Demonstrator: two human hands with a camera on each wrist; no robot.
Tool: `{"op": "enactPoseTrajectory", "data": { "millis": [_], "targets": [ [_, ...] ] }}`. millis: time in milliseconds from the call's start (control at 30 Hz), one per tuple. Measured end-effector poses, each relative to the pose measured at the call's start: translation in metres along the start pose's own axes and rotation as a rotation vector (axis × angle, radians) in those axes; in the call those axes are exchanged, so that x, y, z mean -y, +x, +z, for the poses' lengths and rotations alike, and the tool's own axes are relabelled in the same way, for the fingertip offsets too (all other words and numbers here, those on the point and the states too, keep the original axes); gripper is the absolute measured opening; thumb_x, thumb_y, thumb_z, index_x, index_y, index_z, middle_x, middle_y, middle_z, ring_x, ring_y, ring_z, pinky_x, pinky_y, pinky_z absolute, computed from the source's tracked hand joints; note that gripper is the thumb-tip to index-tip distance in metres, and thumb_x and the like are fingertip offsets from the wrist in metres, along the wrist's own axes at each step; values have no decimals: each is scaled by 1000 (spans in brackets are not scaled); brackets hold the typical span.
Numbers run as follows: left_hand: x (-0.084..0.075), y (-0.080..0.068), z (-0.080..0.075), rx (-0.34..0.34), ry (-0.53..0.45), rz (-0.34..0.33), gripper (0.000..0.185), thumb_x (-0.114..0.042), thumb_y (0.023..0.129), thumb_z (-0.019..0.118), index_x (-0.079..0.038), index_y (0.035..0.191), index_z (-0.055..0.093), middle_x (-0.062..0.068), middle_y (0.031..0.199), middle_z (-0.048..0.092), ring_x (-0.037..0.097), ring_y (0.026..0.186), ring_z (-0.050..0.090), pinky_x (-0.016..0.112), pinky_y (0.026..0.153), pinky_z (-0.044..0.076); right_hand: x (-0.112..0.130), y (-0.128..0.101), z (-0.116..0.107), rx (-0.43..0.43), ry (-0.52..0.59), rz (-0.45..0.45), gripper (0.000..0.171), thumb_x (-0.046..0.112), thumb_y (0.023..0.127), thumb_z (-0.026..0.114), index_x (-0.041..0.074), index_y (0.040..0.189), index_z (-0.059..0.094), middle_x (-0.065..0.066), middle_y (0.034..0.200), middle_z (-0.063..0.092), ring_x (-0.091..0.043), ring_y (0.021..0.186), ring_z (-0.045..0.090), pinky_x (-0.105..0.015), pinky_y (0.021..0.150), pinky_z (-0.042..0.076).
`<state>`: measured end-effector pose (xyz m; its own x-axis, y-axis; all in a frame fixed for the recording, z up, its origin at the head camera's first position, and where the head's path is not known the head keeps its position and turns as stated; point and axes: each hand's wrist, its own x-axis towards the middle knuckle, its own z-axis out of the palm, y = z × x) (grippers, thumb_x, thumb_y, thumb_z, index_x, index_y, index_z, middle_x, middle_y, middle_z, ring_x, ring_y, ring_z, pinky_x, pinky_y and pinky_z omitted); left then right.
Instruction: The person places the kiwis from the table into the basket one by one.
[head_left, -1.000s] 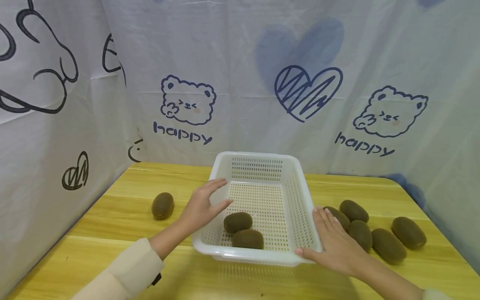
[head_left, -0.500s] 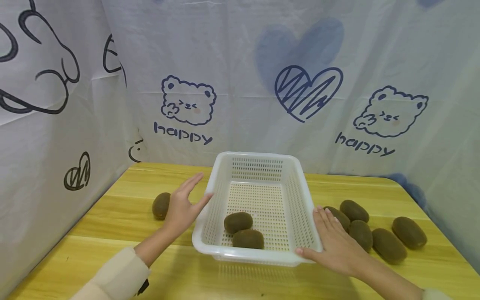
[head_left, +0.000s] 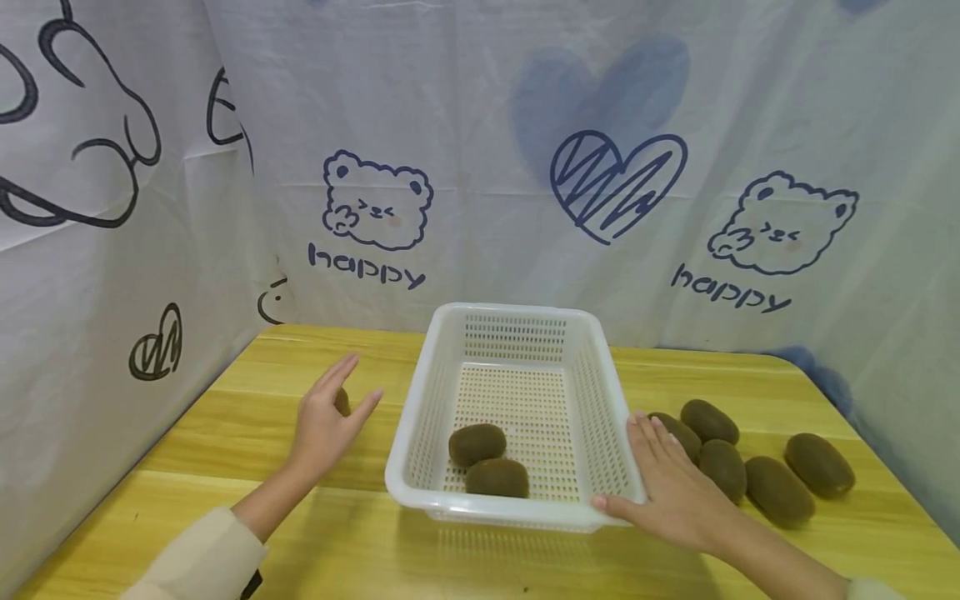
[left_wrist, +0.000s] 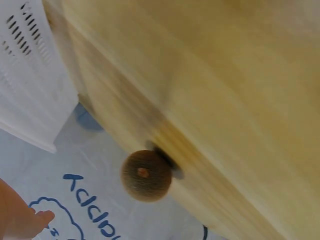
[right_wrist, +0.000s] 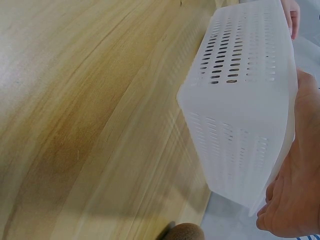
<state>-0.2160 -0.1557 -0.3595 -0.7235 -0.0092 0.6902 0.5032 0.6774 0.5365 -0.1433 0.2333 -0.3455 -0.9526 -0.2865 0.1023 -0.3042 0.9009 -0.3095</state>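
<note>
My left hand (head_left: 322, 429) is left of the basket, thumb and fingers spread apart with nothing in its grasp. A brown kiwi (head_left: 342, 402) shows partly behind its fingers; in the left wrist view this kiwi (left_wrist: 146, 176) appears end-on, apart from the hand (left_wrist: 20, 217). My right hand (head_left: 671, 483) rests on the near right corner of the white plastic basket (head_left: 408, 429), fingers straight along the side rim and thumb on the front rim. Inside the basket, two kiwis (head_left: 477, 445) (head_left: 497, 478) lie near its front wall.
Several kiwis (head_left: 780, 492) lie on the wooden table (head_left: 360, 542) to the right of the basket, one partly behind my right fingers. A white printed cloth (head_left: 487, 233) hangs along the back and sides of the table.
My left hand has moved left from over the basket's left rim to the lone kiwi, now covering most of it in the head view. Right hand and basket stay in place.
</note>
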Motion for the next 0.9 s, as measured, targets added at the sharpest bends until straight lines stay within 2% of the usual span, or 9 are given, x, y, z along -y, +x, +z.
{"op": "enactPoseTrajectory", "data": {
  "millis": [67,100,133,300,533,667,900],
  "targets": [
    [4,-3,-2,27,-9,-35,57,-8,78,73,11,127,50,29,131,49,41,114,54,54,100,42,0,0,0,1,1,1,107,62,78,59,-12,143,16,-31,150,14,-48,138,16,-60,110,19],
    [7,-5,-4,41,-16,-61,58,-9,79,72,11,128,48,30,132,48,45,123,45,56,103,37,0,0,0,2,-1,1,107,61,78,59,-12,143,16,-31,150,14,-48,138,16,-61,110,19],
    [9,-6,-5,53,-19,-90,58,-9,80,71,12,129,46,31,134,46,46,125,42,57,104,36,0,-1,0,2,-1,0,107,61,78,59,-12,143,16,-31,150,14,-48,137,16,-61,110,19],
    [21,-11,-9,69,-17,-218,60,-12,83,68,14,131,42,33,136,43,46,128,39,56,106,34,0,-1,-1,1,-4,-4,106,61,79,59,-11,143,16,-31,151,14,-48,138,16,-61,110,20],
    [33,-16,-12,98,-2,-292,64,-16,85,67,17,132,38,35,138,38,49,129,34,57,106,32,0,-2,-1,4,-2,-3,106,61,79,58,-11,144,15,-31,151,13,-48,138,15,-61,111,19],
    [38,-19,-12,143,27,-323,65,-16,86,66,17,133,36,36,139,35,50,130,32,58,106,32,0,-1,-1,7,6,-3,106,60,79,59,-11,144,15,-31,151,13,-48,138,14,-61,111,19],
    [47,-17,-13,230,47,-476,71,-23,90,60,16,139,25,34,143,28,49,130,31,56,104,36,1,-1,-2,15,19,-6,106,60,79,58,-11,144,14,-30,151,12,-47,139,13,-60,111,18]
  ]
}}
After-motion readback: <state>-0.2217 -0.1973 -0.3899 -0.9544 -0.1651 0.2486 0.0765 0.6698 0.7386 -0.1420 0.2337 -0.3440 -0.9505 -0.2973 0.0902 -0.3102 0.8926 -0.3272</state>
